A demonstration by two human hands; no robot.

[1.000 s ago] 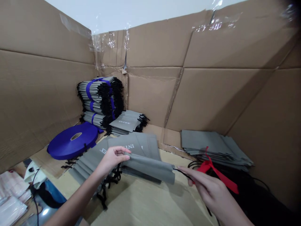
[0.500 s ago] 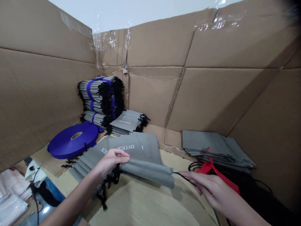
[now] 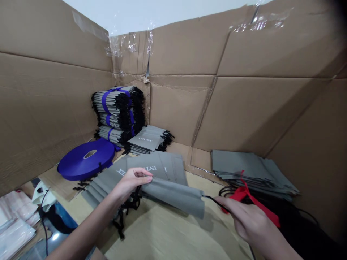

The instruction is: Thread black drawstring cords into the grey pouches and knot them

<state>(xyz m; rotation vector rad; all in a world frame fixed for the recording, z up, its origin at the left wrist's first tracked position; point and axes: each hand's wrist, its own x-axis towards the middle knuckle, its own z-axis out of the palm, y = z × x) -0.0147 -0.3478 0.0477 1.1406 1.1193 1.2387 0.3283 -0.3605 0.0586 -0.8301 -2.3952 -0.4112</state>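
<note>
My left hand pinches the left end of a grey fabric drawstring pouch, which I hold above the table. A black cord runs from the pouch's right corner to my right hand, whose closed fingers grip it. Beneath and behind my left hand lie fanned-out grey pouches with white INTEX lettering. Black cord ends dangle below my left wrist. What my right palm hides I cannot make out.
Bundled pouches tied with purple ribbon are stacked in the cardboard corner, beside a loose pile. A purple ribbon roll lies left. Grey fabric pieces, a red cloth strip and black cords sit right. Plastic-wrapped packs lie lower left.
My right hand has drawn slightly right and down with the cord, and more cord shows at the pouch's corner. My left hand keeps its pinch. The view has shifted a little.
</note>
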